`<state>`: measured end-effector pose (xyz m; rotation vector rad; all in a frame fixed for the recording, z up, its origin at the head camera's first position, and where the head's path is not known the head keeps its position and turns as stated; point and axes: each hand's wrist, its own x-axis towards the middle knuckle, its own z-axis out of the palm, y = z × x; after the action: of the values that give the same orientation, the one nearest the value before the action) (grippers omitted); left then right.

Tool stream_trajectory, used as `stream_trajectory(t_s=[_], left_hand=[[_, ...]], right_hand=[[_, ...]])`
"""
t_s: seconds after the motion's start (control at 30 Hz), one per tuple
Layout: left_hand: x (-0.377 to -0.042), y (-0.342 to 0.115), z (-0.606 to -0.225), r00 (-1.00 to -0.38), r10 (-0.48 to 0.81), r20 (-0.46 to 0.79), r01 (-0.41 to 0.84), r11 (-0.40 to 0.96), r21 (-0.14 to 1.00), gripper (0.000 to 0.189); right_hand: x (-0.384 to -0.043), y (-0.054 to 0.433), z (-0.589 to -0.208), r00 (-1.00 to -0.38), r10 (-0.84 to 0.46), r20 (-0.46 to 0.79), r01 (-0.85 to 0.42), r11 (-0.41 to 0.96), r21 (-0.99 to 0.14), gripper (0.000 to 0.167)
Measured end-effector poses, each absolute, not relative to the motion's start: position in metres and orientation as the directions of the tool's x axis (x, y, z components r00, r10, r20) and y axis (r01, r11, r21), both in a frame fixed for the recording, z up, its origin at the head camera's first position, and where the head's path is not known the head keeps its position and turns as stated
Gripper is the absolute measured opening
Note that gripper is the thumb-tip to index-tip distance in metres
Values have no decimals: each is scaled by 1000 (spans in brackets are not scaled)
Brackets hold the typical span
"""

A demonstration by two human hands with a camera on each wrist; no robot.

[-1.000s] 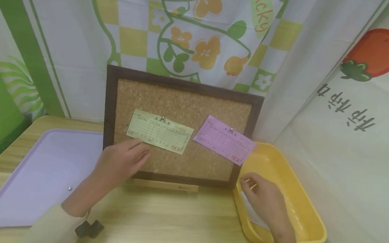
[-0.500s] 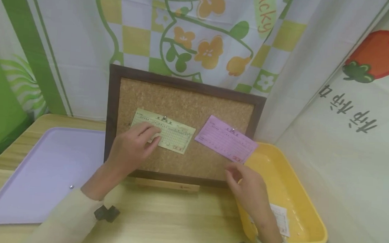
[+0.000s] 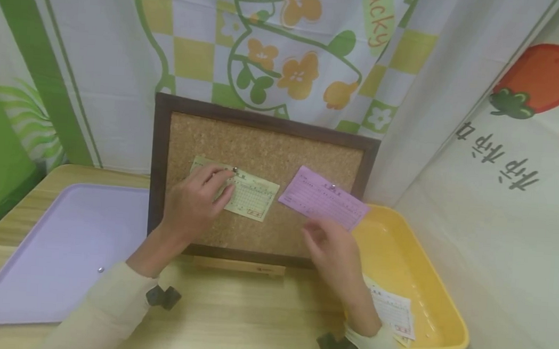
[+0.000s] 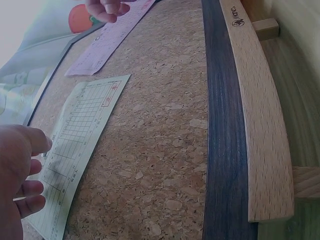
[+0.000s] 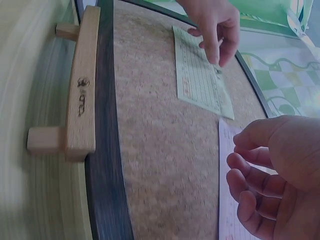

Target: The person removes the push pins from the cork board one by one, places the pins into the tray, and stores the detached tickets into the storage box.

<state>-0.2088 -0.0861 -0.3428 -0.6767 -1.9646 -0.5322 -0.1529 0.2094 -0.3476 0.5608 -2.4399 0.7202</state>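
A green printed slip [image 3: 254, 194] hangs from a metal push pin [image 3: 235, 169] on a brown-framed corkboard [image 3: 256, 237]. My left hand [image 3: 198, 199] covers the slip's left part, its fingertips right at the pin. Seen from the right wrist, that hand's thumb and index finger point down at the slip's top edge. A pink slip [image 3: 323, 196], tilted, is pinned to the right of the green one. Just below it hovers my right hand [image 3: 334, 252]; its fingers are loosely bent with nothing between them in the right wrist view [image 5: 280, 175].
A wooden stand [image 3: 237, 266] supports the board. To the left lies a lilac tray [image 3: 63, 246] bearing one small metal pin [image 3: 100, 270]. On the right, a yellow basin [image 3: 427, 274] contains several paper slips [image 3: 391, 309]. Patterned curtains hang behind.
My left hand has moved up and right from the board's lower left to the green slip's pin. My right hand has come leftward from over the yellow basin to beneath the pink slip.
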Motion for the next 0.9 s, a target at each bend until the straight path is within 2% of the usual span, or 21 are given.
stream_trajectory(t_s=[0.2, 0.7, 0.9], left_hand=[[-212, -83, -342, -385, 251, 888, 638, 768, 59, 22], [-213, -79, -337, -433, 222, 874, 630, 767, 118, 18], [-213, -78, -334, -440, 212, 873, 631, 764, 133, 14]], right_hand=[[-159, 195, -345, -764, -235, 601, -534, 752, -385, 18], [-177, 172, -341, -692, -253, 677, -589, 739, -326, 26], [-181, 168, -339, -694, -252, 674, -586, 741, -326, 27]])
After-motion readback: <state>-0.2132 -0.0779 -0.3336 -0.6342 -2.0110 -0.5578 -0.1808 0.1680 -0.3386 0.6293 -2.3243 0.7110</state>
